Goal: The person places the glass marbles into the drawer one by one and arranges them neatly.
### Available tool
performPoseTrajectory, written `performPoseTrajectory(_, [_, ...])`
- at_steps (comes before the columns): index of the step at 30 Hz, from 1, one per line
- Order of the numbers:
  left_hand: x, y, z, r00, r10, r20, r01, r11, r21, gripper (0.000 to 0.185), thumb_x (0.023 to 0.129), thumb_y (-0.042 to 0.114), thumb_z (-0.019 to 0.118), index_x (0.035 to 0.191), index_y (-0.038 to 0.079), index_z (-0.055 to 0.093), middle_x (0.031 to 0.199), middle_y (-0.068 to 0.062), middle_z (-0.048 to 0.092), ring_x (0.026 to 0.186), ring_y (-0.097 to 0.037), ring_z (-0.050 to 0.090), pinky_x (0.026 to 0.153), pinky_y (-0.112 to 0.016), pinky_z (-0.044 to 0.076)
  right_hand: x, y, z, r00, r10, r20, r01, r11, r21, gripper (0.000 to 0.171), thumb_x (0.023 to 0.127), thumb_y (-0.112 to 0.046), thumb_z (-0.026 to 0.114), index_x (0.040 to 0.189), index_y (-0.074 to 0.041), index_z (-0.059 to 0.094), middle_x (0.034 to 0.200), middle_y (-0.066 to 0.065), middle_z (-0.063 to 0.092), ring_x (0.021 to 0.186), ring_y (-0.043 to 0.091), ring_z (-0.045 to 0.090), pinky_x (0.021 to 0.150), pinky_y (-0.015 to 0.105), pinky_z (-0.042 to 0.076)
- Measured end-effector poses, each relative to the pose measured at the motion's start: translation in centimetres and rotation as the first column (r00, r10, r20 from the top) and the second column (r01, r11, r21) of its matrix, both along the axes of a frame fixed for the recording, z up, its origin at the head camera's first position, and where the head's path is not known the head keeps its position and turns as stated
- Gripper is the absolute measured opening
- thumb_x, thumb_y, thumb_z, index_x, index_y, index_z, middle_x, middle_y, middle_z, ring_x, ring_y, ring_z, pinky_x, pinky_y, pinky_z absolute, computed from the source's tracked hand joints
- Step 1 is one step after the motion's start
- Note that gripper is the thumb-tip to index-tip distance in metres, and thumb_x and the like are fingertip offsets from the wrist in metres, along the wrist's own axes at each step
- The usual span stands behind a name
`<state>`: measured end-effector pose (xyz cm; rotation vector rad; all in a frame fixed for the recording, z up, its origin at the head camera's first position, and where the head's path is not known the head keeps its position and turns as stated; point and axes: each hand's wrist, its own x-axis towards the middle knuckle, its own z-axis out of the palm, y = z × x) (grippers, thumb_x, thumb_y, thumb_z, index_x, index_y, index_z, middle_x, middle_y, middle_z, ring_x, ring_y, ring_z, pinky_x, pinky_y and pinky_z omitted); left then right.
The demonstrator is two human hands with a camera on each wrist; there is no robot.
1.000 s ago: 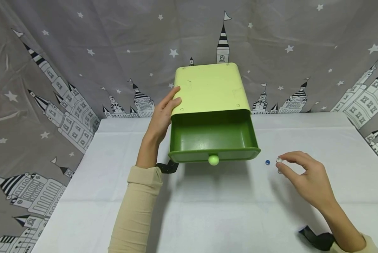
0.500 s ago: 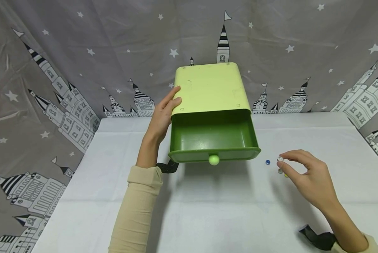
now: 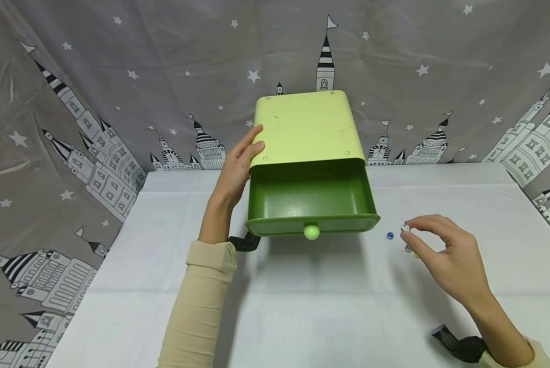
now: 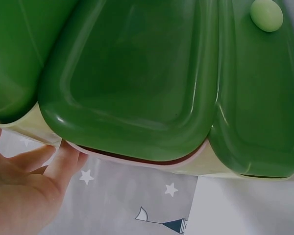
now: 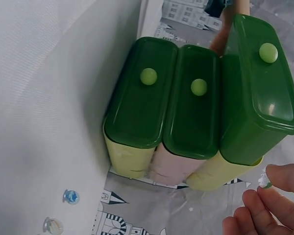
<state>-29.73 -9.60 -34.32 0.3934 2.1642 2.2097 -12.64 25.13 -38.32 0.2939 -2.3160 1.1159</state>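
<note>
A small drawer cabinet (image 3: 307, 128) with a pale yellow top stands on the white table. Its top green drawer (image 3: 312, 225) is pulled out, and the inside that shows is bare. Against the cabinet's left side rests my left hand (image 3: 231, 176), two fingertips over the top edge. My right hand (image 3: 456, 255) pinches a clear marble (image 3: 405, 228) between thumb and index finger, right of the drawer. Close by on the table lie a blue marble (image 3: 390, 235), a greyish clear marble (image 3: 408, 249) and a yellow one (image 3: 416, 255) partly hidden by the thumb.
Two lower drawers stay closed under the pulled-out one; in the right wrist view the middle drawer (image 5: 192, 107) sits in a pink casing. A grey curtain (image 3: 187, 61) with castles and stars hangs behind the table (image 3: 302, 317). Black straps circle both wrists.
My right hand has risen slightly with the clear marble, and the yellow marble has come into view beneath it. The left hand and the drawer have stayed put.
</note>
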Motion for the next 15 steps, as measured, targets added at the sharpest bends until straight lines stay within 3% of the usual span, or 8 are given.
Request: performPoseTrajectory(15, [-0.05,-0.01,-0.08,1.0,0.008,0.003,-0.008,1.0,0.002,0.049,0.103,0.029,0.053,0.151,0.029,0.044,0.155,0.009,0.033,0.128,-0.017,0.048,0.094,-0.041,0.046,-0.68,-0.55,0.96,0.999,0.014,-0.043,-0.014,1.0,0.003,0.021,0.077,0.01,0.077,0.096,0.0,0.074,0.095,-0.006,0.067,0.094,-0.002,0.057,0.085,0.014,0.039])
